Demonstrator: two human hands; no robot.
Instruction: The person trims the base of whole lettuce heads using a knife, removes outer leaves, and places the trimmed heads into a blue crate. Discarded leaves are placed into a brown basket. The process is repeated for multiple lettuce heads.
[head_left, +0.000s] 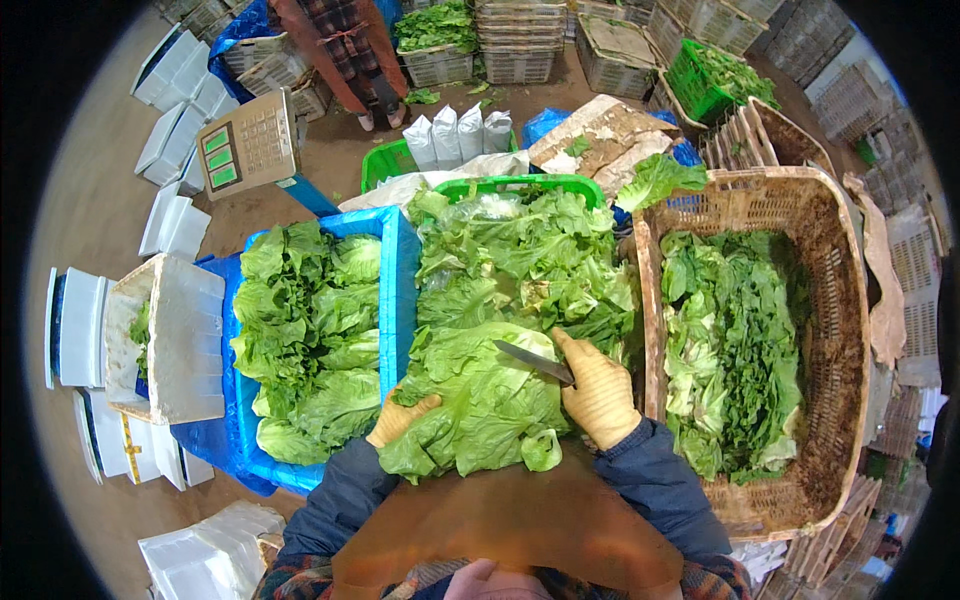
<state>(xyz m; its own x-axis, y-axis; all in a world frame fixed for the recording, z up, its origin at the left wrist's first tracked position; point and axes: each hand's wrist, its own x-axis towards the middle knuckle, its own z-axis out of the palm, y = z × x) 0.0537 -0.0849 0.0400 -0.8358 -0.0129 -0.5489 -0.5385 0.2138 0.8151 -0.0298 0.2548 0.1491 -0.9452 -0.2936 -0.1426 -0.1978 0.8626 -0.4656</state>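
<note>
A large leafy lettuce (480, 397) lies right in front of my body. My left hand (401, 421), in a cream glove, grips its left side, with the thumb on top of the leaves. My right hand (600, 391), gloved alike, holds a knife (534, 360) whose blade points left over the lettuce's upper edge. Most of the knife's handle is hidden in the fist. Beyond the lettuce, loose leaves (525, 247) are heaped in a green plastic crate (517, 182). To my left, lettuces (315, 322) fill a box lined with blue plastic (399, 292).
On the right stands a dirt-stained crate (832, 337) holding leaves (731, 360). A digital scale (251, 146) rises at the back left. White foam boxes (176, 225) line the left floor. White packets (457, 139) stand behind the leaf heap. Another person (349, 52) is at the back.
</note>
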